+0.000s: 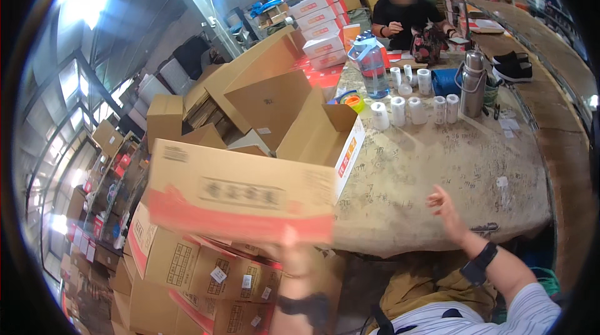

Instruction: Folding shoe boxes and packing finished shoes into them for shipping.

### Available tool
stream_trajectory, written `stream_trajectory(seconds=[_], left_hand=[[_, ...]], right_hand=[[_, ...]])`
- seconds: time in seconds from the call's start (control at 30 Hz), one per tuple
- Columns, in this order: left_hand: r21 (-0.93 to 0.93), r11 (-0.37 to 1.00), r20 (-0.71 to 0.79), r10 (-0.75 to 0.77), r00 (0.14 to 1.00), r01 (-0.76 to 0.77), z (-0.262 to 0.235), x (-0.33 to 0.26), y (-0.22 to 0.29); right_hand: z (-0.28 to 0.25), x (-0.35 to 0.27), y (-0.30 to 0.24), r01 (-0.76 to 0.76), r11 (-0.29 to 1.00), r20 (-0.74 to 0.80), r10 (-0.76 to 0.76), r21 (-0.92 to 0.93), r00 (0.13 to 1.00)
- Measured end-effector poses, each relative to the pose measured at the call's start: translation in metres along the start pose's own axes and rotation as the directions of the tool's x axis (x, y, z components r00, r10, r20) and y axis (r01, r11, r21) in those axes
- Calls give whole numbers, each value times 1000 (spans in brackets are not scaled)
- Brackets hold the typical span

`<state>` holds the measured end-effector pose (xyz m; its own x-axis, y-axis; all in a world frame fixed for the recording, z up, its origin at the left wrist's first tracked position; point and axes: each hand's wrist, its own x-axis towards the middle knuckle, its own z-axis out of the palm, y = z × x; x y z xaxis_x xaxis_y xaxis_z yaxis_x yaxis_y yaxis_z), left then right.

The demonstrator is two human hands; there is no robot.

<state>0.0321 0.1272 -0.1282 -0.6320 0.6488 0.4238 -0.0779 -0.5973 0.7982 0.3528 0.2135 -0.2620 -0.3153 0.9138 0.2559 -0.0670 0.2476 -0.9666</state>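
A large brown cardboard carton (pixel 240 188) with a red band and dark print is tilted, its top flaps spread open, between the stacked boxes and the table's left edge. At its lower edge is my left hand (pixel 290 252), blurred by motion and gripping the carton there; its fingertips are hard to make out. Over the table's near part, my right hand (pixel 445 210) is raised with nothing in it, its index finger stretched out and fingers apart. The worn tabletop (pixel 450 172) lies beneath it.
Flat printed cartons (pixel 206 272) are stacked below left. White rolls (pixel 398 112), a blue water jug (pixel 370 66), a steel flask (pixel 473 85) and tape rolls (pixel 354 102) stand on the table. A person (pixel 406 16) works at the far end. Black shoes (pixel 512 67) rest at right.
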Motion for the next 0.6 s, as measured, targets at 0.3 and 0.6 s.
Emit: stream_trajectory(seconds=[0.3, 0.6], left_hand=[[174, 985, -471, 79, 879, 4, -64, 198, -2], [528, 765, -449, -116, 886, 368, -125, 227, -49]], right_hand=[[-71, -19, 45, -134, 843, -380, -88, -520, 921], [-57, -17, 44, -22, 794, -293, -198, -607, 935]])
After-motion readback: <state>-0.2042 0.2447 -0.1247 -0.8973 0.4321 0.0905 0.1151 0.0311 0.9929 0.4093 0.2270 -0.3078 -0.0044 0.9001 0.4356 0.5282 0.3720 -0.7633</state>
